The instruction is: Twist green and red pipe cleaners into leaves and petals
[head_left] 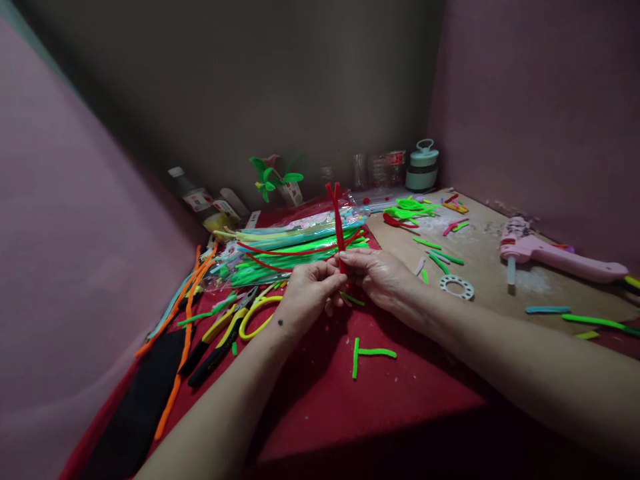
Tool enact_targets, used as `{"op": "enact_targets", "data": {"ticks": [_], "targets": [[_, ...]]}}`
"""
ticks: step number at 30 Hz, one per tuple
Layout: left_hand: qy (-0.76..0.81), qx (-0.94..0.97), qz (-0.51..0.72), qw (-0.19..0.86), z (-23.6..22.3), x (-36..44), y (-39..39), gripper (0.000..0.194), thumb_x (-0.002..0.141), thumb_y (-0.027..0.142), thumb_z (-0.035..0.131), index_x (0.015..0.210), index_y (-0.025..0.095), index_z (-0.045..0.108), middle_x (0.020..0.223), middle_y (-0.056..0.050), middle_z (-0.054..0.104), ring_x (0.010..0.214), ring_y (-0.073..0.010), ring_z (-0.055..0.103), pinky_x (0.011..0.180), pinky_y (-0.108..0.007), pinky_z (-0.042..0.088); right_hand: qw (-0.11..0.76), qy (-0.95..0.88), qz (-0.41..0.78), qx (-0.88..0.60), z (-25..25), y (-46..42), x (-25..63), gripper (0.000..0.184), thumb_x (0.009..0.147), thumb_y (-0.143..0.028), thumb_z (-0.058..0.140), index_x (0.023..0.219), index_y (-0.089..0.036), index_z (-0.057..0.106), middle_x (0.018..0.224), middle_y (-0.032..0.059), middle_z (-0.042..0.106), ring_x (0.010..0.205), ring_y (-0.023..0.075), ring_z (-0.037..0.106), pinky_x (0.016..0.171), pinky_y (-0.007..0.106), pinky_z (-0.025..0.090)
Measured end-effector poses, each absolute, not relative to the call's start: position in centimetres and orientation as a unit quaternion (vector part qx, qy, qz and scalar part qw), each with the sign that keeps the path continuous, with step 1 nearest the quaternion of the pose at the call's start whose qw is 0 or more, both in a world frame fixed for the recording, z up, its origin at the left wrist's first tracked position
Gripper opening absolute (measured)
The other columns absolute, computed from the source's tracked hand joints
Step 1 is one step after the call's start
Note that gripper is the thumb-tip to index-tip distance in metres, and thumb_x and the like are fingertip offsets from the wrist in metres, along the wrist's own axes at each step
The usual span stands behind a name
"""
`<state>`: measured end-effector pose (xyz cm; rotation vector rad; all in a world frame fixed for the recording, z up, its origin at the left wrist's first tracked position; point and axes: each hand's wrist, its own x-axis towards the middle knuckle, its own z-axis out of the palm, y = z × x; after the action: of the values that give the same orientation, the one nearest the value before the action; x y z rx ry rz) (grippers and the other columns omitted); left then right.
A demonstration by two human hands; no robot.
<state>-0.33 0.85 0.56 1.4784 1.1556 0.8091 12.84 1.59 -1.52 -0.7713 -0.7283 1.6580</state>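
Red pipe cleaners (339,223) stand upright between my two hands, side by side, their tops splayed into a small V. My left hand (313,291) pinches them near the lower end. Just above, my right hand (374,272) grips the same stems between thumb and fingers. The fingertips of both hands almost touch, and they hide the lower ends. Behind my hands, loose red pipe cleaners (280,253) lie across plastic bags of green and pale blue pipe cleaners (305,243). Short green pieces (375,352) rest on the red cloth below.
Pliers (220,337) and yellow-handled scissors (257,320) lie at left, beside orange pipe cleaners (187,333). On the right, a pink glue gun (560,253) and a white holed ring (457,287) rest on a brown board (480,240). Bottles (193,197) and a green jar (423,167) stand behind.
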Motion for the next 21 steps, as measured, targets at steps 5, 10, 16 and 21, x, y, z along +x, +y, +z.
{"op": "enact_targets", "data": {"ticks": [5, 10, 16, 21], "targets": [[0.499, 0.616, 0.282, 0.541, 1.5, -1.1, 1.2, 0.020, 0.067, 0.028, 0.067, 0.061, 0.012, 0.057, 0.048, -0.001, 0.058, 0.036, -0.0078, 0.048, 0.034, -0.018, 0.033, 0.547, -0.309, 0.693, -0.352, -1.6, 1.9, 13.0, 0.004, 0.063, -0.018, 0.065, 0.061, -0.015, 0.065, 0.066, 0.0042, 0.066, 0.055, 0.0111, 0.053, 0.057, 0.026, 0.039], [0.474, 0.565, 0.387, 0.554, 2.0, -2.1, 2.0, 0.027, 0.060, 0.028, 0.075, 0.078, 0.013, 0.061, 0.060, -0.001, 0.064, 0.043, -0.0080, 0.052, 0.039, -0.018, 0.038, 0.537, -0.326, 0.692, -0.357, -1.7, 2.0, 13.1, 0.003, 0.060, -0.018, 0.067, 0.059, -0.015, 0.065, 0.059, 0.0035, 0.064, 0.052, 0.0101, 0.049, 0.052, 0.025, 0.033], [0.402, 0.546, 0.423, 0.601, 1.4, -2.5, 2.6, 0.023, 0.063, 0.023, 0.074, 0.080, 0.012, 0.063, 0.064, -0.001, 0.063, 0.049, -0.0077, 0.055, 0.044, -0.018, 0.041, 0.474, -0.360, 0.724, -0.349, -1.3, 1.3, 13.0, 0.003, 0.059, -0.017, 0.066, 0.058, -0.014, 0.065, 0.060, 0.0064, 0.067, 0.050, 0.0100, 0.050, 0.049, 0.024, 0.031], [0.379, 0.578, 0.425, 0.585, 1.6, -2.4, 2.2, 0.015, 0.065, 0.021, 0.072, 0.073, 0.014, 0.061, 0.057, 0.002, 0.059, 0.048, -0.0075, 0.053, 0.047, -0.019, 0.041, 0.463, -0.356, 0.739, -0.336, -1.1, 1.2, 13.0, 0.003, 0.059, -0.017, 0.065, 0.058, -0.014, 0.064, 0.054, 0.0049, 0.065, 0.045, 0.0092, 0.050, 0.046, 0.022, 0.031]]}}
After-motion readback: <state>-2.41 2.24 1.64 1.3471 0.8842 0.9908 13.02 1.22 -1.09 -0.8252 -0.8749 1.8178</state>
